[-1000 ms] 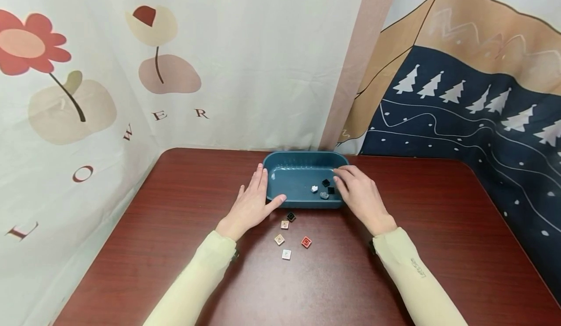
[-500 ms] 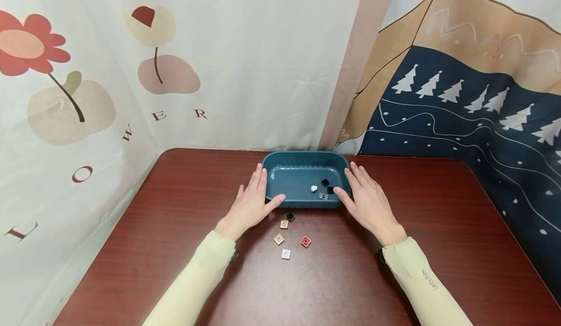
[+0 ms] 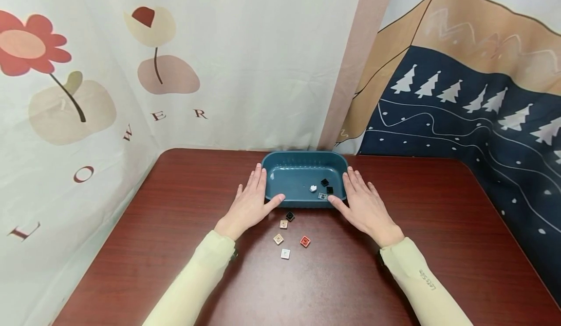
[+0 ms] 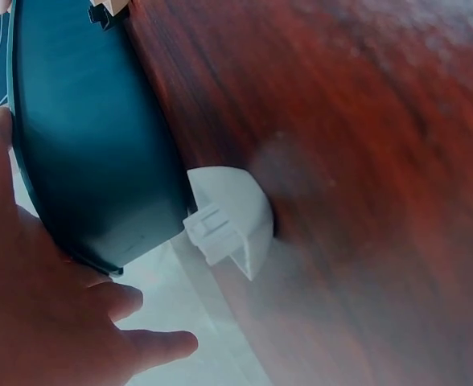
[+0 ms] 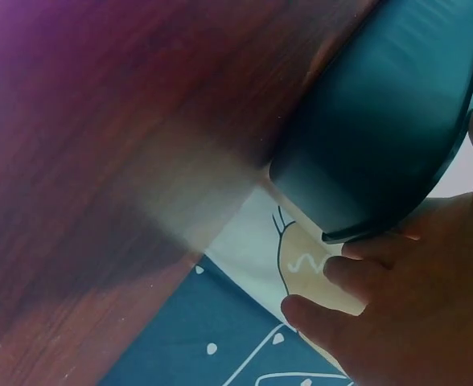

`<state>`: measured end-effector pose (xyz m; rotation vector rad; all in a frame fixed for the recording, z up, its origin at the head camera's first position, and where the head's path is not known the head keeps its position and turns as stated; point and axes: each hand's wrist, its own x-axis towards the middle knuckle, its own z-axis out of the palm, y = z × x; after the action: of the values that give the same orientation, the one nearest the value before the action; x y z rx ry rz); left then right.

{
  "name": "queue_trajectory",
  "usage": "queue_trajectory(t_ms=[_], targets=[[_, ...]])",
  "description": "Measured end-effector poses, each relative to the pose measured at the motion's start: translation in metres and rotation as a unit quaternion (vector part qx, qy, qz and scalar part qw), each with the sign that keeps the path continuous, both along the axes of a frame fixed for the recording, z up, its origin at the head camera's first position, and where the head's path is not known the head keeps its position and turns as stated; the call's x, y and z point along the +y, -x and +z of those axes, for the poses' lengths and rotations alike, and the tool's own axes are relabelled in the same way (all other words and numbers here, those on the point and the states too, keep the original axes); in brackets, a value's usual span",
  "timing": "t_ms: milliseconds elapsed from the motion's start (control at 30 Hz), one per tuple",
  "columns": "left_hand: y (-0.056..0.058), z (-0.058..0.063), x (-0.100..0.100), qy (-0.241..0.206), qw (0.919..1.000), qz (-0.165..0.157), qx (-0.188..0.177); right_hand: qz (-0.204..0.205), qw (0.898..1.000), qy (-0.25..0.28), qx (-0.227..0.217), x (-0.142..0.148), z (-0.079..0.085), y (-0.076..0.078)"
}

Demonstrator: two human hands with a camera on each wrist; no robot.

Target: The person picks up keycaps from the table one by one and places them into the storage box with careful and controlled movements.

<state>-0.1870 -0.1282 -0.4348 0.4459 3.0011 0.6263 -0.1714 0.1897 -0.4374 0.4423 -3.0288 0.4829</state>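
A dark teal plastic basin (image 3: pixel 289 172) stands at the table's far edge. My left hand (image 3: pixel 247 201) rests along its left end, fingers straight and thumb over the near rim. On the other end, my right hand (image 3: pixel 365 206) lies the same way, its thumb at the near right corner. Inside the basin are a white keycap (image 3: pixel 313 188), a clear keycap (image 3: pixel 323 196) and two black keycaps (image 3: pixel 325 182). In front of it lie another black keycap (image 3: pixel 290 216), a pinkish keycap (image 3: pixel 284 224), a beige keycap (image 3: pixel 278 239), a red keycap (image 3: pixel 305 241) and a second white keycap (image 3: pixel 285 254).
The reddish-brown wooden table (image 3: pixel 438 219) backs onto a printed curtain (image 3: pixel 245 63) with flowers, and a dark blue one (image 3: pixel 438 121) with trees. The left wrist view shows a white plastic piece (image 4: pixel 232 217) by the basin's left end.
My right hand has drawn back from inside the basin and flattened against its right end. The clear keycap now lies there uncovered. My left hand has stayed in place.
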Motion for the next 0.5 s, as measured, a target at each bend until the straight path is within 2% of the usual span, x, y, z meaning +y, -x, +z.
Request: queue_trajectory(t_ms=[300, 500], targets=[[-0.002, 0.004, -0.002, -0.009, 0.9999, 0.005, 0.008, -0.004, 1.0, -0.002, -0.003, 0.0, -0.001, -0.002], [-0.005, 0.01, -0.012, -0.013, 0.9994, 0.006, 0.033, -0.004, 1.0, -0.002, -0.004, 0.0, -0.001, -0.002]])
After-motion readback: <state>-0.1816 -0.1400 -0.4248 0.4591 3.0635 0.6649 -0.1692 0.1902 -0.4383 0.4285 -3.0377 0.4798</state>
